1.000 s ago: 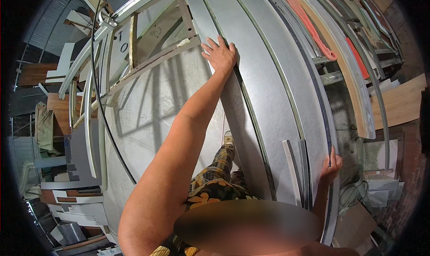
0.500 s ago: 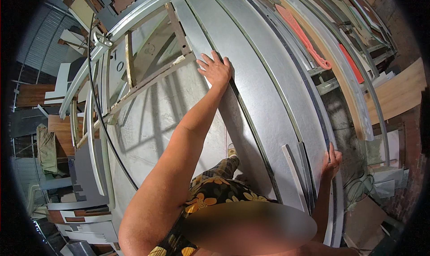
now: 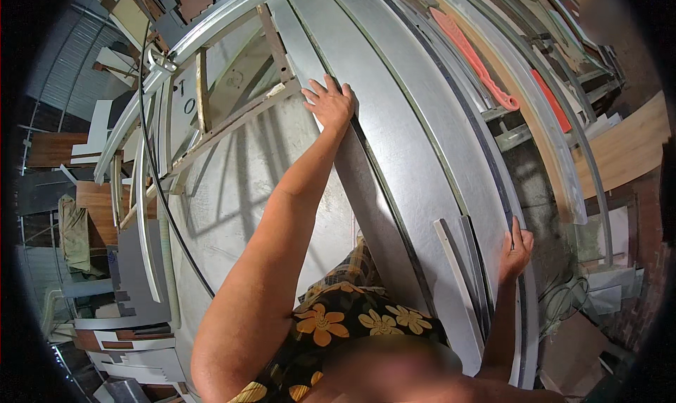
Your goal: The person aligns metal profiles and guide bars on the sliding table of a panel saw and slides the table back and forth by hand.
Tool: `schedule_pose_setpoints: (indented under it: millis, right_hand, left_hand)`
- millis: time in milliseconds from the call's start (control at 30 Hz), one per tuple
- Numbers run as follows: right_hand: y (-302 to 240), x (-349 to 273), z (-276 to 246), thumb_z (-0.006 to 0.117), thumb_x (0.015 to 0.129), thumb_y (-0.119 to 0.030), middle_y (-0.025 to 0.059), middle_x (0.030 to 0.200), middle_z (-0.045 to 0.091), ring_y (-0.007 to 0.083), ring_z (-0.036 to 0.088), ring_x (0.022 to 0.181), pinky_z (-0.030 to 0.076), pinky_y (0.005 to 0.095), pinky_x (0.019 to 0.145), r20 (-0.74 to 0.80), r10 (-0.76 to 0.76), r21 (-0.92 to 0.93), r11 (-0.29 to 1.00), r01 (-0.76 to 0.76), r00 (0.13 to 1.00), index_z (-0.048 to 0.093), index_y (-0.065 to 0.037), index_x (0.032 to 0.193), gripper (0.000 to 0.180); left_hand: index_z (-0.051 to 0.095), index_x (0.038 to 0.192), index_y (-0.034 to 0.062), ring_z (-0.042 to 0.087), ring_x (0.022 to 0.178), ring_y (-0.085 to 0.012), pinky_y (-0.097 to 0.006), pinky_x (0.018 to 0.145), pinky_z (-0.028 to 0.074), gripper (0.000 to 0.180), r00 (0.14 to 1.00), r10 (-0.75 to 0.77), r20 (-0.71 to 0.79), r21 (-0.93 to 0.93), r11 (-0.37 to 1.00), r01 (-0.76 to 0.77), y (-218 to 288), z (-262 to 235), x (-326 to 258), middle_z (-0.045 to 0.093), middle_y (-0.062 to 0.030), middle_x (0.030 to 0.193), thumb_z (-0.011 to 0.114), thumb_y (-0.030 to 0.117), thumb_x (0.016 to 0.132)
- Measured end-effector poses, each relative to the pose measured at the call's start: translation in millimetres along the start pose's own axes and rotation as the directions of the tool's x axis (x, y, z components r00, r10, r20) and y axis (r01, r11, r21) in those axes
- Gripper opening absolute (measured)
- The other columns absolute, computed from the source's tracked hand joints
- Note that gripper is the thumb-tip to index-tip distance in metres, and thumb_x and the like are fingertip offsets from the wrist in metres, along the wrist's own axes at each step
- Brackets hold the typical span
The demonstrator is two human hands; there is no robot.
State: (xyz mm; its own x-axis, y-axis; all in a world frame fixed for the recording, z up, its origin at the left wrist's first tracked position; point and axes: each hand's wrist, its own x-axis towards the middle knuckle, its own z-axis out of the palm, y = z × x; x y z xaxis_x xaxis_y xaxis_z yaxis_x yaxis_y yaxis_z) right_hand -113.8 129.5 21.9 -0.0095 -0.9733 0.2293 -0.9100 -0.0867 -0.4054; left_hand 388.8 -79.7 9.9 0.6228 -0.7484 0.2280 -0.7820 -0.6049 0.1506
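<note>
My left hand (image 3: 329, 106) lies with its fingers spread over the left border of a long silver metal table (image 3: 412, 146), near a dark groove along its length. My right hand (image 3: 516, 251) rests on the table's right edge, by a dark-lined rail (image 3: 501, 191). Its thumb and fingers are apart, partly stretched out, and I see nothing held in them. A pale narrow strip (image 3: 456, 280) and a dark narrow bar (image 3: 477, 265) lie lengthwise on the table, left of my right hand.
A metal frame (image 3: 278, 44) joins the table's far left. Beyond the right edge lie an orange-red push stick (image 3: 475, 58), a red piece (image 3: 551, 96) and a long wooden strip (image 3: 539, 121). A black cable (image 3: 163, 191) hangs at left. Board offcuts (image 3: 134, 357) are stacked around.
The view and my body have shifted slightly. My left hand now appears a little further left and my right hand slightly further up the table's edge. My shoe is now mostly hidden.
</note>
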Motion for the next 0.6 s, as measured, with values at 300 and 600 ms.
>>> schedule_pose_setpoints:
  millis: [300, 600]
  right_hand:
    - [-5, 10, 4, 0.067, 0.085, -0.009, 0.0083, 0.089, 0.048, 0.0253, 0.05, 0.088, 0.045, 0.0421, 0.082, -0.005, 0.025, -0.005, 1.0, -0.025, 1.0, 0.062, -0.013, 0.128, 0.043]
    - [-9, 18, 11, 0.067, 0.085, -0.008, 0.0085, 0.088, 0.049, 0.026, 0.05, 0.087, 0.045, 0.0418, 0.082, -0.007, 0.004, 0.04, 0.999, -0.004, 1.0, 0.063, -0.011, 0.126, 0.042]
  left_hand:
    - [0.038, 0.144, 0.0123, 0.02, 0.138, -0.049, -0.062, 0.107, 0.022, 0.062, 1.0, -0.003, 0.026, -0.001, 1.0, 0.003, 4, -2, 10, 0.027, -0.0245, 0.15, 0.046, 0.046, 0.092]
    - [0.037, 0.144, 0.0131, 0.02, 0.139, -0.0479, -0.063, 0.107, 0.023, 0.062, 1.0, -0.012, 0.014, 0.03, 0.999, 0.012, 2, 5, 17, 0.026, -0.0243, 0.151, 0.045, 0.047, 0.093]
